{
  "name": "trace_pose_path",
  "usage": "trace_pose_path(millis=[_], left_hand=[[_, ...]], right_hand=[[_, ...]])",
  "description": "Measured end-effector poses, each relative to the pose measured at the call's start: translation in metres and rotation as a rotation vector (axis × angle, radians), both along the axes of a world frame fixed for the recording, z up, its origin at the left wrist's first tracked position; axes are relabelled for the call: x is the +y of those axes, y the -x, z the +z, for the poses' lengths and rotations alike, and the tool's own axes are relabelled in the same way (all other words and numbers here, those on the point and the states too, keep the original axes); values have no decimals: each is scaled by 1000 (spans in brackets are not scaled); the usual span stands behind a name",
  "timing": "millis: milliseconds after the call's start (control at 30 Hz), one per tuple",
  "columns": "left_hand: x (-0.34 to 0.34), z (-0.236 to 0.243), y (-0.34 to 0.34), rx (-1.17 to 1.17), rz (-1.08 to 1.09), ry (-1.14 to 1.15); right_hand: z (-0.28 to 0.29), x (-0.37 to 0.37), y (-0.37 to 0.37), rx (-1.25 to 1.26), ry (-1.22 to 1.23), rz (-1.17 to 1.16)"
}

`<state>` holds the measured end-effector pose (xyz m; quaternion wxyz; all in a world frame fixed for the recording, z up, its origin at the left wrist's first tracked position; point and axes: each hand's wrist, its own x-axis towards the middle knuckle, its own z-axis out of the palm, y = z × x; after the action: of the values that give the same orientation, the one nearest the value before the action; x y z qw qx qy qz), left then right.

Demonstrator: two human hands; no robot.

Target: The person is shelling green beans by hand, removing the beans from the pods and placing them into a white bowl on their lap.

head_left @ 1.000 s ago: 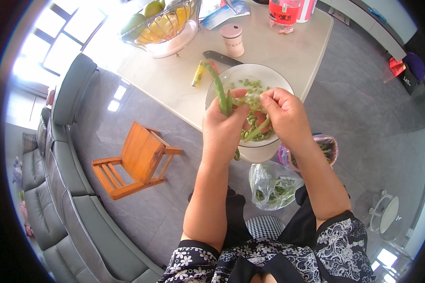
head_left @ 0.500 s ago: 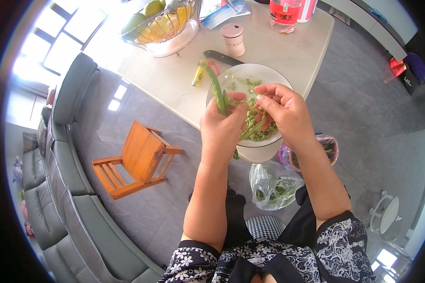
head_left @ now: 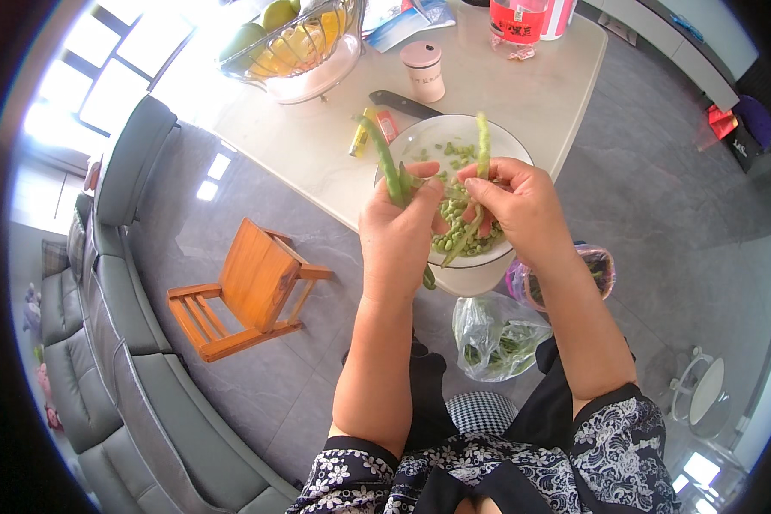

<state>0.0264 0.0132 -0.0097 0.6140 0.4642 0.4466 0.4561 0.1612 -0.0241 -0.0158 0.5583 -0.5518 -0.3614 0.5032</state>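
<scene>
Over a white plate (head_left: 516, 137) with a dark rim, my left hand (head_left: 396, 223) is closed on long green bean pods (head_left: 384, 158); one pokes up past the fingers and an end shows below the palm. My right hand (head_left: 522, 206) pinches a paler bean pod (head_left: 484, 146), whose split-looking halves stick out above and below the fingers. Shelled green beans (head_left: 454, 224) are heaped on the near part of the plate, with several scattered farther back. Both sets of fingertips hover above the beans, a small gap apart.
Behind the plate lie a black-handled knife (head_left: 405, 104), a yellow packet (head_left: 362, 133) and a pink cup (head_left: 423, 73). A wire fruit basket (head_left: 295, 51) stands far left. Below the table edge are a clear plastic bag (head_left: 497, 338) and a lined bin (head_left: 593, 274). A wooden chair (head_left: 257, 278) stands left.
The pale pod in my right hand now stands upright above the fingers, where before it lay low between the hands. My hands have shifted slightly; the left still holds its pods.
</scene>
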Motion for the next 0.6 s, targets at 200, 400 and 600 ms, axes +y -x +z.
trace_pose_path(millis=[200,400,600], left_hand=[[0,2,0,-20,48,-5],[-1,5,0,41,-2,-10],[1,1,0,-28,65,-6]], right_hand=[[4,3,2,111,13,-73],[0,1,1,48,-23,-43],[0,0,-1,55,-71,-13]])
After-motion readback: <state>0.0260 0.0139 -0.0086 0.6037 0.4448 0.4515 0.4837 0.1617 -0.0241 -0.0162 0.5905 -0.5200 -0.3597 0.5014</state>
